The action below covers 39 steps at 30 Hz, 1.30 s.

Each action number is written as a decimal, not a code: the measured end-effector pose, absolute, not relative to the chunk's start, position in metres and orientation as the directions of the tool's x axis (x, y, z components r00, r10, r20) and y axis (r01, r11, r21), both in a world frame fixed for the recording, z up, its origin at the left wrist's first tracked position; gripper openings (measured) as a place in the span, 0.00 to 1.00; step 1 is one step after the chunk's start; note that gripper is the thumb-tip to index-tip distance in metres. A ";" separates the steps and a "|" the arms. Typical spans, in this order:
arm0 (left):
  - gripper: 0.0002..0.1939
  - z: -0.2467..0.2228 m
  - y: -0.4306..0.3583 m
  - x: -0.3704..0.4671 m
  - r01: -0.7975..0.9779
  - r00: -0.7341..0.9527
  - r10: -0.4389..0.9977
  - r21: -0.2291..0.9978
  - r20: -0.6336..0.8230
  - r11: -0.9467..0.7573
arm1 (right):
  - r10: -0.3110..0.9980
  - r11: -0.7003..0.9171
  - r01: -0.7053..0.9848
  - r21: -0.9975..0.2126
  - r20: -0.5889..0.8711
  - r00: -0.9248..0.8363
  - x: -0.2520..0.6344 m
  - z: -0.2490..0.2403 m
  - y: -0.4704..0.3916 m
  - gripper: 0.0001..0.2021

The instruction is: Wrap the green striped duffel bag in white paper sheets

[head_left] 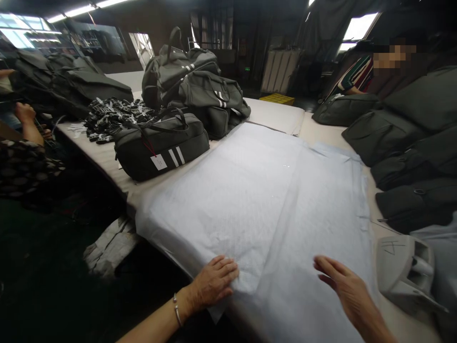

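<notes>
Covering the table: white paper.

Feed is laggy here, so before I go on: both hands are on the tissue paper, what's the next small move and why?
Probably sweep both hands outward over the tissue paper. The left hand lies flat on its near edge, the right hand open just above or on it, and creases still run through the sheets. The nearest duffel bag sits beside the paper, not on it.

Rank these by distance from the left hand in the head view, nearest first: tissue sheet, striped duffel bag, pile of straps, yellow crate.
1. tissue sheet, under the left hand.
2. striped duffel bag, up-left on the table.
3. pile of straps, behind the bag, farther left.
4. yellow crate, far back, past the table.
</notes>
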<state>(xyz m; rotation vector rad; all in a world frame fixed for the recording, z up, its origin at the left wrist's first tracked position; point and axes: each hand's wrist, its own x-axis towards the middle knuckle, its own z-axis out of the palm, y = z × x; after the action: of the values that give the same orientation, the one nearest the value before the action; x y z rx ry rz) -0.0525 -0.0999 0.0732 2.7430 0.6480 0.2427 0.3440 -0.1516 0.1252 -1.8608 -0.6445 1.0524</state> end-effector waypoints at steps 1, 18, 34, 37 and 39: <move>0.26 0.073 -0.100 -0.053 0.404 0.884 0.458 0.342 0.092 -0.849 | 0.803 -0.484 0.027 -0.874 -0.432 0.411 0.318 0.132 -0.128 0.27; 0.28 0.063 -0.101 -0.056 0.375 0.872 0.471 0.439 0.131 -0.817 | 0.817 -0.532 0.384 -0.755 -0.577 -0.003 0.229 0.126 -0.012 0.19; 0.30 0.066 -0.098 -0.057 0.363 0.886 0.446 0.415 0.122 -0.834 | 0.848 -0.453 0.772 -0.446 -0.484 0.217 0.235 0.086 -0.007 0.09; 0.30 0.067 -0.097 -0.058 0.359 0.887 0.444 0.422 0.122 -0.832 | 0.859 -0.429 0.846 -0.316 -0.432 0.274 0.235 0.096 -0.006 0.12; 0.31 0.065 -0.098 -0.057 0.361 0.886 0.448 0.421 0.124 -0.832 | 0.861 -0.429 0.871 -0.240 -0.399 0.314 0.238 0.105 -0.007 0.16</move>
<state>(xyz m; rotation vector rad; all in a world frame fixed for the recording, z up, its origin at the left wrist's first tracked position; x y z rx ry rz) -0.0574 -0.0981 0.0652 2.6621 0.5955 0.3062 0.2380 -0.0070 0.1046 -2.5628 -1.6887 0.7578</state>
